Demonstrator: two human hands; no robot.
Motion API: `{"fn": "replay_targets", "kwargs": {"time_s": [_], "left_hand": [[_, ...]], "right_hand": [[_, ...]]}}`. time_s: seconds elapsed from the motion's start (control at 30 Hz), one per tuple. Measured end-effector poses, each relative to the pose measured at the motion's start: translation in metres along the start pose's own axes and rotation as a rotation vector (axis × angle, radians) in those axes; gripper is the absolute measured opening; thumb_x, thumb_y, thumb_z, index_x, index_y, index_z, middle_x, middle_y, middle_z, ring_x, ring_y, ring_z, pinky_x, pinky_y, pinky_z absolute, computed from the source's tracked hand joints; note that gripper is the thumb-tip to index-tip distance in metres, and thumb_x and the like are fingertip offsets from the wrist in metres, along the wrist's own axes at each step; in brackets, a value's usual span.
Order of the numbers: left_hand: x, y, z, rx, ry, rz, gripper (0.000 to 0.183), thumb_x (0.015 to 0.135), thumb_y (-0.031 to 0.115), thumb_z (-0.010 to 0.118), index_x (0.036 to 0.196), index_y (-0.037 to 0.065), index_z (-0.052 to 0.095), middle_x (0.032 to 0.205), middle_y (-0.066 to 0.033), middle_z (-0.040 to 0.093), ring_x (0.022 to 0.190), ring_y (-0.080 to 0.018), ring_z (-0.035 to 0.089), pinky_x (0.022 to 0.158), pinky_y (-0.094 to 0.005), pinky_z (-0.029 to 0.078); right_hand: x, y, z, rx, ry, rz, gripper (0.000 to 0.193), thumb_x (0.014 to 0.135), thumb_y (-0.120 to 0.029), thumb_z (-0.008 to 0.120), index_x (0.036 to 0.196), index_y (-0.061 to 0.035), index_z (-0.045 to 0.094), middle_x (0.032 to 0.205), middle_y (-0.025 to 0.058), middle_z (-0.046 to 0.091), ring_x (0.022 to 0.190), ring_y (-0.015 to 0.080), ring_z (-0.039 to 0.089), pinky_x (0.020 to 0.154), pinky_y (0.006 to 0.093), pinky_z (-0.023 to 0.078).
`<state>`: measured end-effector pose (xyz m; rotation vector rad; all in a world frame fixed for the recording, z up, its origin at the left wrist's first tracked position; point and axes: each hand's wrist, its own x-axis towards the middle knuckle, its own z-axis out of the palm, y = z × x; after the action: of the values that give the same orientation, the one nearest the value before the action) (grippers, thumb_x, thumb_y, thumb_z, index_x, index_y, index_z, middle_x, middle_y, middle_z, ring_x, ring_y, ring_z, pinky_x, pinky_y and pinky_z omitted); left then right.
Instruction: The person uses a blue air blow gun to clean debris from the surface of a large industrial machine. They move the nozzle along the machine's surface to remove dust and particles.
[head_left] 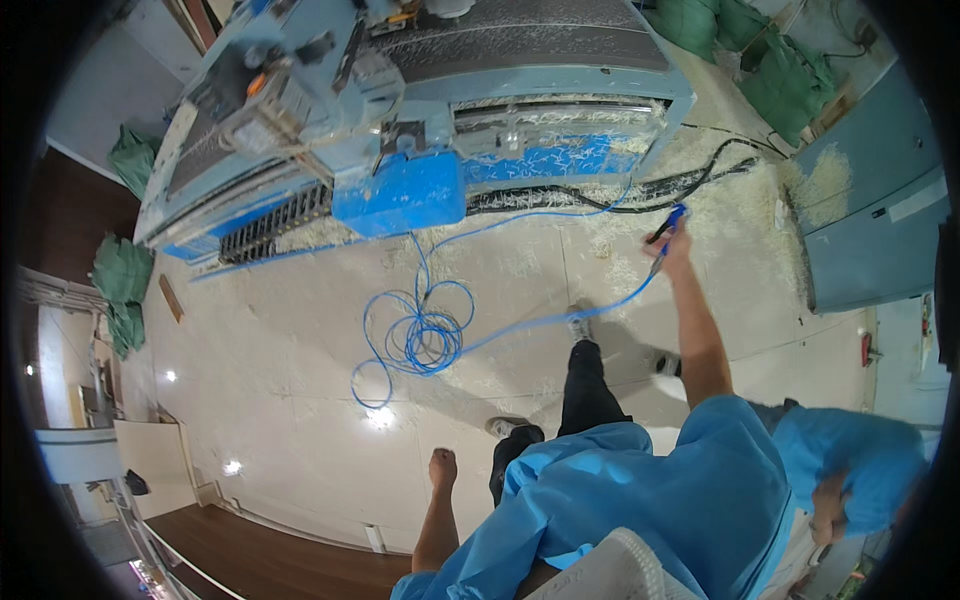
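Stretched out ahead on the right, my right hand (676, 246) is closed around a blue air blow gun (678, 214) with a dark part at its side. A thin blue hose (545, 321) runs from it to a loose coil (425, 340) on the tiled floor. My left hand (442, 468) hangs low at my left side, fingers curled in, and nothing shows in it. In front stands a large light-blue machine (425, 100) with a bright blue box-shaped cover (400, 195). Pale shavings are strewn over the machine and the floor around its base.
Black cables (690, 190) lie along the machine's base. Blue-grey cabinets (875, 220) stand at the right, green sacks (790, 85) at the far right and left. Another person in a blue shirt (850, 455) is close on my right. A brown board (270, 555) lies lower left.
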<state>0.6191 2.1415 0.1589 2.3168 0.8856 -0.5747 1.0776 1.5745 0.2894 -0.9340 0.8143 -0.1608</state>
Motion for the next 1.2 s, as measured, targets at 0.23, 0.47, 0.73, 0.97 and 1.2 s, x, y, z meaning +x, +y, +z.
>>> {"fn": "replay_targets", "kwargs": {"time_s": [0.23,0.47,0.73,0.97,1.2], "left_hand": [[0.072,0.249,0.042,-0.183,-0.051,0.123,0.028,0.090,0.025,0.054,0.101,0.001,0.063,0.097,-0.0173,0.067,0.088,-0.0252,0.068,0.075,-0.0361,0.054],[0.084,0.468,0.068,-0.360,-0.257,0.348,0.030,0.093,0.025,0.057,0.108,0.000,0.061,0.097,-0.0128,0.067,0.085,-0.0221,0.068,0.072,-0.0343,0.053],[0.112,0.574,0.060,-0.280,-0.195,0.312,0.029,0.092,0.025,0.057,0.107,0.000,0.063,0.094,-0.0132,0.070,0.081,-0.0219,0.069,0.073,-0.0337,0.053],[0.202,0.653,0.067,-0.144,-0.090,0.474,0.022,0.092,0.022,0.057,0.102,0.003,0.065,0.090,-0.0168,0.069,0.084,-0.0317,0.069,0.074,-0.0387,0.053],[0.261,0.783,0.042,-0.230,-0.136,0.617,0.016,0.092,0.015,0.059,0.102,0.004,0.064,0.094,-0.0171,0.069,0.085,-0.0324,0.068,0.074,-0.0383,0.054]], "right_hand": [[0.214,-0.161,0.046,0.080,-0.140,-0.074,0.057,0.097,-0.058,0.037,0.096,-0.0029,0.049,0.067,0.0125,0.055,0.052,0.0246,0.052,0.052,0.0406,0.047],[0.304,-0.208,0.109,-0.421,-0.351,0.128,0.041,0.097,-0.047,0.051,0.091,-0.0057,0.050,0.061,0.0095,0.052,0.045,0.0221,0.053,0.040,0.0363,0.043],[0.384,-0.240,0.145,-0.117,-0.126,0.224,0.041,0.096,-0.051,0.051,0.085,-0.0114,0.046,0.054,0.0043,0.047,0.040,0.0198,0.044,0.043,0.0373,0.045],[0.473,-0.271,0.204,0.045,-0.084,0.149,0.047,0.100,-0.048,0.042,0.082,-0.0047,0.044,0.058,0.0059,0.044,0.044,0.0219,0.043,0.047,0.0399,0.045],[0.553,-0.291,0.255,0.045,-0.070,0.190,0.052,0.101,-0.053,0.034,0.077,-0.0073,0.042,0.058,0.0033,0.042,0.045,0.0177,0.043,0.057,0.0373,0.050]]}}
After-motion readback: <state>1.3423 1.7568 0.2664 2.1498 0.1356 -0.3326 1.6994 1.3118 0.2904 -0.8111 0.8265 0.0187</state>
